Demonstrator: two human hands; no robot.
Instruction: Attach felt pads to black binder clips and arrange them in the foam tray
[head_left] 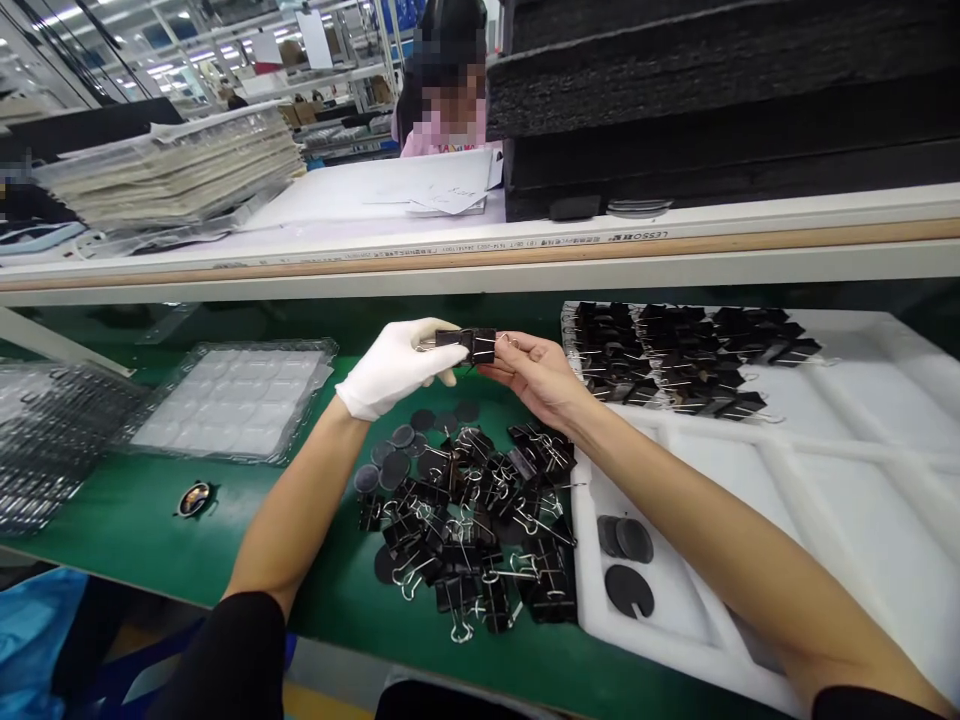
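Note:
Black binder clips (482, 346) are held between my two hands above the green table; whether anything is clamped in them is hidden. My left hand (401, 362), in a white glove, is closed round their left end. Bare fingers of my right hand (536, 375) pinch the wire handles at the right end. Below lies a heap of loose binder clips (480, 520) with silver handles. Several dark round discs (394, 468) lie at the heap's left and upper edge.
A white foam tray (832, 490) at right holds rows of clips (675, 355) and some dark discs (628, 592). Clear plastic trays (232, 400) and a small round part (195, 499) are at left. A shelf edge (337, 268) spans above; a person (446, 100) is behind it.

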